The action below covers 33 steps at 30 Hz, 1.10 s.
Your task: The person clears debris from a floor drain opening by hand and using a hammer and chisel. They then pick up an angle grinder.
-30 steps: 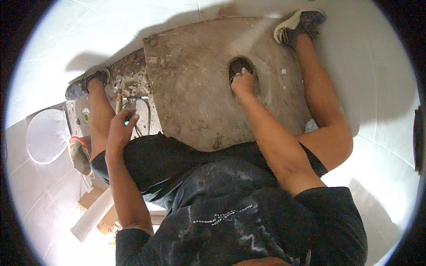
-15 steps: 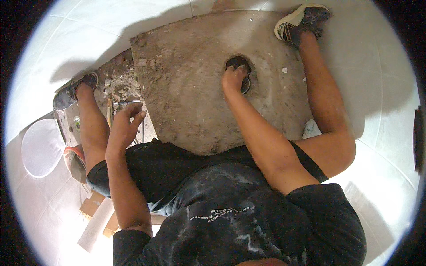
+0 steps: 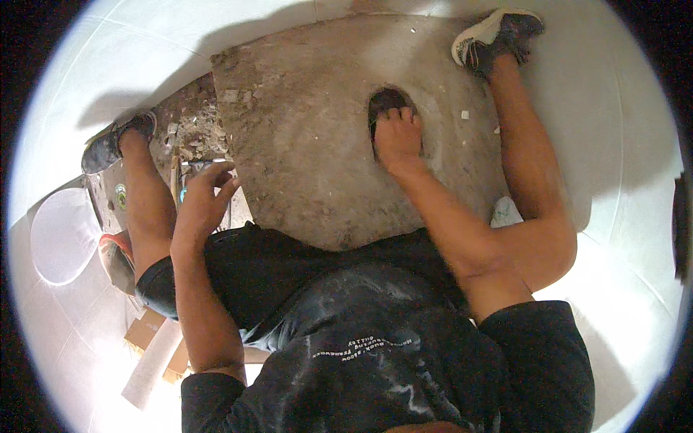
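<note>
My right hand (image 3: 399, 137) lies over the near part of a dark round hole (image 3: 388, 97) in the dirt-covered slab (image 3: 310, 144). Its fingers are slightly apart and bent at the opening; their tips are hard to make out, and I see nothing held. The hand hides much of the hole. Above my left thigh hovers my left hand (image 3: 209, 191), thumb and fingers apart with nothing between them. Beneath and beyond it is a strip of loose rubble (image 3: 198, 133) along the slab's left edge.
My legs spread either side of the slab, with a shoe (image 3: 498, 40) at far right and another shoe (image 3: 119, 144) at left. A translucent white round thing (image 3: 68, 234), cardboard (image 3: 148, 326) and a pale roll (image 3: 151, 364) lie at left. Pale tiled surfaces surround the slab.
My right hand has shifted right and slightly nearer, from fingers down in the hole to lying across its near part. My left hand has barely moved.
</note>
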### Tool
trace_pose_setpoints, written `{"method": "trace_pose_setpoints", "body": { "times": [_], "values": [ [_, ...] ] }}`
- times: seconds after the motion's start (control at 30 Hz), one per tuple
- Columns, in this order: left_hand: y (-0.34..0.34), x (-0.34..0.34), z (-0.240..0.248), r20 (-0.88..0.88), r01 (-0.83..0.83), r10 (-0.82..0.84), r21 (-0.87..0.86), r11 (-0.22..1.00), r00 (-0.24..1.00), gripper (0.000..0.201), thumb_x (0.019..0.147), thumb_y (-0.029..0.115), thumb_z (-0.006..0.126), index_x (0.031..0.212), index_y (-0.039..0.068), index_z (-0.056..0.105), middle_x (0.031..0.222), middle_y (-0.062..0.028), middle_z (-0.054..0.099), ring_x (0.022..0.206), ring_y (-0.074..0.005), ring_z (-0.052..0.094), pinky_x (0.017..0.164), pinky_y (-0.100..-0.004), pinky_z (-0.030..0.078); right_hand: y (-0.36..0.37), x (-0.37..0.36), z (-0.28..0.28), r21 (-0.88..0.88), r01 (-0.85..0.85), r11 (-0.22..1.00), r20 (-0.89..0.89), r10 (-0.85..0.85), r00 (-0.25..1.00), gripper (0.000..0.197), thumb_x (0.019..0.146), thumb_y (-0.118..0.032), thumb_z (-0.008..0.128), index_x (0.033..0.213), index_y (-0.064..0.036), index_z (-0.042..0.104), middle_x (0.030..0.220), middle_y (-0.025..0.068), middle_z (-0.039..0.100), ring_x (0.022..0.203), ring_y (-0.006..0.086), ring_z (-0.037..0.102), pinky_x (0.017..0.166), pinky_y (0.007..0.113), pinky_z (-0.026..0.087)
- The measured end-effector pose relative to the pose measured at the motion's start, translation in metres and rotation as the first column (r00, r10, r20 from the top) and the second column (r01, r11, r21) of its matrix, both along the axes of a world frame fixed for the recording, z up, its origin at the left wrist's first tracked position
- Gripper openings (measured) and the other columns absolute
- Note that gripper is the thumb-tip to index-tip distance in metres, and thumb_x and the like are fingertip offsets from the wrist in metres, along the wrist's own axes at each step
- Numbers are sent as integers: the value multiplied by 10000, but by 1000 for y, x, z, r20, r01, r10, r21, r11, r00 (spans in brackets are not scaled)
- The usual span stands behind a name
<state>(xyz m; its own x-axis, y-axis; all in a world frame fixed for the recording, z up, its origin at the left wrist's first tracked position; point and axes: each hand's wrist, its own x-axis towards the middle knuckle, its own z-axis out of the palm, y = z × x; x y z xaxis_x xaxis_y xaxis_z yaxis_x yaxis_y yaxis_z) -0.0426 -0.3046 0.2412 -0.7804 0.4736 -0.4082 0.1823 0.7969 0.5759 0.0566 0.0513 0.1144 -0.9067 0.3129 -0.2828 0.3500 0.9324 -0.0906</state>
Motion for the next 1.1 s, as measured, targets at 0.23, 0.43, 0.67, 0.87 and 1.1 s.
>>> {"method": "trace_pose_setpoints", "body": {
  "times": [0.23, 0.43, 0.67, 0.87, 1.1],
  "values": [
    [-1, 2, 4, 2, -35, 35, 42, 999, 999, 366, 902, 165, 685, 1207, -29, 625, 1000, -191, 699, 926, -281, 677, 848, -382, 516, 27, -13, -14, 201, -474, 857, 282, 413, 866, 146, 809, -139, 635, 869, -88, 758, 1000, 108, 706, 1008, 276, 653, 846, 402, 484],
    [7, 5, 13, 15, -58, 58, 16, 998, 998, 363, 901, 163, 682, 1205, -29, 627, 1021, -201, 694, 952, -308, 674, 856, -388, 514, 39, -21, 1, 23, -123, 992, 142, 119, 983, 145, 827, -109, 618, 874, -64, 748, 909, 125, 724, 941, 283, 695, 777, 418, 540],
    [17, -1, 16, 19, -4, 5, -54, 999, 1000, 372, 906, 170, 674, 1222, -19, 620, 1023, -201, 693, 942, -309, 670, 852, -391, 507, 34, 10, 4, -329, 341, 881, -194, -416, 888, 292, 885, -239, 645, 1020, 15, 694, 902, 203, 719, 857, 339, 700, 759, 412, 536],
    [7, 1, -3, 46, 17, -16, -21, 1000, 999, 381, 913, 190, 666, 1235, -8, 620, 1041, -209, 694, 961, -306, 671, 854, -397, 505, -5, 14, -33, -450, 644, 618, 135, -666, 733, 438, 895, -238, 631, 1233, 39, 607, 1107, 225, 680, 1036, 353, 658, 878, 433, 503],
    [12, 0, 0, 64, -2, 4, -35, 999, 998, 406, 916, 209, 666, 1248, -18, 612, 1056, -220, 696, 1001, -321, 676, 892, -406, 509, -27, -35, -64, -656, 722, 221, 48, -942, 332, 681, 909, -211, 618, 1451, 83, 328, 1448, 273, 447, 1337, 388, 456, 1077, 413, 402]
  ]
}}
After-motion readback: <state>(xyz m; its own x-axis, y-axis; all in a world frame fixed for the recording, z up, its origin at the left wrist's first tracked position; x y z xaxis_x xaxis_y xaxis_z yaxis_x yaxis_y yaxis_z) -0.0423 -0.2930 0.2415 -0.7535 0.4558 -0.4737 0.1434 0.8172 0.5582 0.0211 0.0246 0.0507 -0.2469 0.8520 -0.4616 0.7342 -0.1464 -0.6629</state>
